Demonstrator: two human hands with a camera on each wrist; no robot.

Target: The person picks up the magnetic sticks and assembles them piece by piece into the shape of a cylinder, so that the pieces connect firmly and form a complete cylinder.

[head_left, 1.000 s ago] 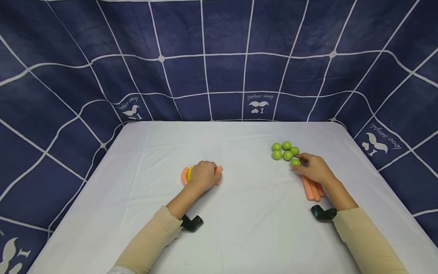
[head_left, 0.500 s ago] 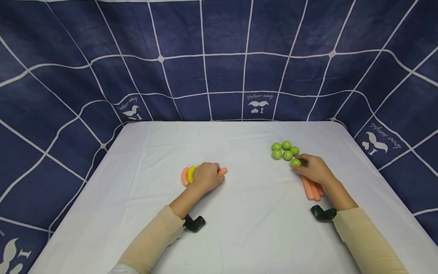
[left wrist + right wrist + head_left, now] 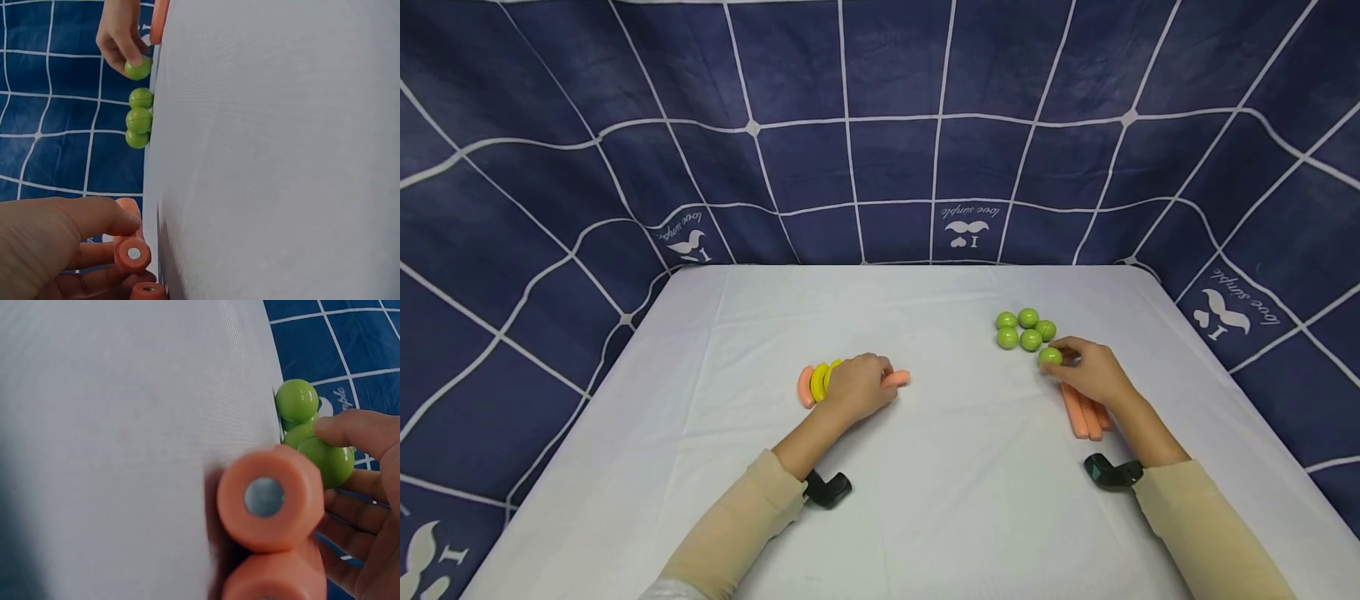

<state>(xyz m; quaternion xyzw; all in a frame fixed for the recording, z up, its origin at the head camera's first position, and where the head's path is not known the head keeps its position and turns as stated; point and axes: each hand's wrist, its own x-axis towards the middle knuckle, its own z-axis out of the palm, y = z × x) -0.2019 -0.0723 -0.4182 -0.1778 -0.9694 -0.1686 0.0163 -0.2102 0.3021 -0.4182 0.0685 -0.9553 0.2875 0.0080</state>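
Observation:
In the head view my left hand pinches a curved orange rod, whose end sticks out past the fingers on the right. The left wrist view shows the thumb over this orange rod, with a round silvery disc in its end. Left of that hand lie an orange curved rod and yellow curved rods, partly hidden by it. My right hand pinches a glossy green ball between thumb and fingers, close by the other green balls. That green ball also shows in the right wrist view.
Straight orange rods lie side by side under and in front of the right hand. A white cloth covers the table. Dark blue checked curtains stand behind and at both sides. Black wrist devices hang at both wrists.
My left hand has slid a little to the right with the orange rod, uncovering more of the yellow rods. The right hand with its green ball has hardly shifted.

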